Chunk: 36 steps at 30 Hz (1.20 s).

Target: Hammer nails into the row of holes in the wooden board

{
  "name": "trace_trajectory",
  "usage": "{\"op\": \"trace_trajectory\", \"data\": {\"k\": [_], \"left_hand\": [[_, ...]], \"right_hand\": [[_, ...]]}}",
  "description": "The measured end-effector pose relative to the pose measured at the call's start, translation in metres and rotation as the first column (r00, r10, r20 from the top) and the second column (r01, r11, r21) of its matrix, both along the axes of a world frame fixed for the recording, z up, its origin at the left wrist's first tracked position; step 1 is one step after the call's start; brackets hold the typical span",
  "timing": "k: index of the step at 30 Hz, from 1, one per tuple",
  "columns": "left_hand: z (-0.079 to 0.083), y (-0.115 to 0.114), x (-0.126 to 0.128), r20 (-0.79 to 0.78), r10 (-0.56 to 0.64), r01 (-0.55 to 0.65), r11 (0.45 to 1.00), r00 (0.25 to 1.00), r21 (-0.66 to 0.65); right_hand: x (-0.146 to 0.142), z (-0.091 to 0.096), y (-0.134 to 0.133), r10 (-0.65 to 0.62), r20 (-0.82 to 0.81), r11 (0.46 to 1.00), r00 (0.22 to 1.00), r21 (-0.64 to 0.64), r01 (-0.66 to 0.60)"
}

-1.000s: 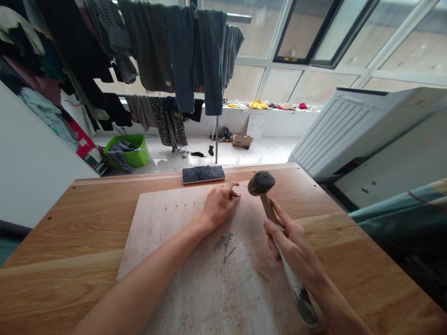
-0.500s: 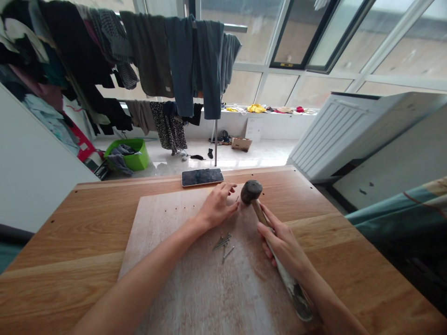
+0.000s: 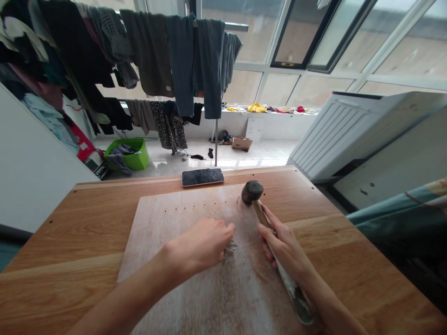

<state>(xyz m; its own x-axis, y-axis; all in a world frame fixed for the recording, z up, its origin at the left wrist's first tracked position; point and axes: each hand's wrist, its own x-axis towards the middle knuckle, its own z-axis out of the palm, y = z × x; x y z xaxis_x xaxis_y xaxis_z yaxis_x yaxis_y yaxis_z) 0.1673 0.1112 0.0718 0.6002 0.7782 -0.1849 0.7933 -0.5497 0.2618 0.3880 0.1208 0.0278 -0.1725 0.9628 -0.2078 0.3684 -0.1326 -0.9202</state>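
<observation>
My right hand [image 3: 283,246] grips the wooden handle of a hammer [image 3: 265,218], whose dark head rests low on a pale plywood board [image 3: 195,288] beside a small nail standing in it. My left hand [image 3: 202,245] lies knuckles-up over a little heap of loose nails [image 3: 229,247], fingers curled down onto them. What the fingertips pinch is hidden. A row of tiny nail heads or holes dots the board's far edge.
The board lies on a wooden table [image 3: 70,242]. A phone [image 3: 203,177] lies face-up at the table's far edge. Beyond are a clothes rack with hanging garments [image 3: 195,60], a green basket [image 3: 131,152] on the floor, and a white panel [image 3: 349,125] at the right.
My left hand left the nail near the hammer head and drew back toward me onto the heap of loose nails. The hammer came down from raised and now sits still.
</observation>
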Motion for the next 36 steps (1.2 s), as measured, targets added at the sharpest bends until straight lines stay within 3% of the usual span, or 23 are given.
{"op": "trace_trajectory", "data": {"k": [7,20,23,26,29,32,34,36], "left_hand": [[-0.002,-0.001,-0.005,0.04,-0.043,0.042,0.999,0.998,0.026],[0.013,-0.002,-0.026,0.085,0.003,-0.002,1.0,0.996,-0.01],[0.026,0.0,-0.029,0.161,0.05,-0.048,0.999,0.986,-0.02],[0.029,0.018,-0.029,0.358,0.075,-0.065,0.997,0.931,-0.04],[0.009,0.048,-0.025,0.635,0.128,-0.098,0.992,0.762,-0.082],[-0.025,0.076,-0.02,0.762,0.278,-0.285,0.95,0.585,-0.128],[-0.045,0.084,-0.017,0.789,0.319,-0.367,0.921,0.526,-0.128],[-0.059,0.086,-0.015,0.799,0.309,-0.387,0.916,0.516,-0.105]], "right_hand": [[0.0,0.002,0.001,0.009,-0.004,1.0,1.0,0.0,-0.009],[0.001,0.001,0.0,0.019,0.007,1.0,1.0,0.017,-0.019],[0.0,0.001,0.0,0.015,0.009,1.0,1.0,0.021,-0.015],[0.0,0.001,0.001,0.015,-0.002,1.0,1.0,0.013,-0.015],[-0.001,0.001,0.002,0.009,-0.011,1.0,1.0,0.005,-0.009],[-0.001,0.001,0.002,0.004,-0.008,1.0,1.0,0.001,-0.004],[0.0,0.001,0.002,0.008,-0.008,1.0,1.0,-0.006,-0.008],[0.0,0.0,0.002,0.01,-0.009,1.0,1.0,-0.011,-0.01]]}}
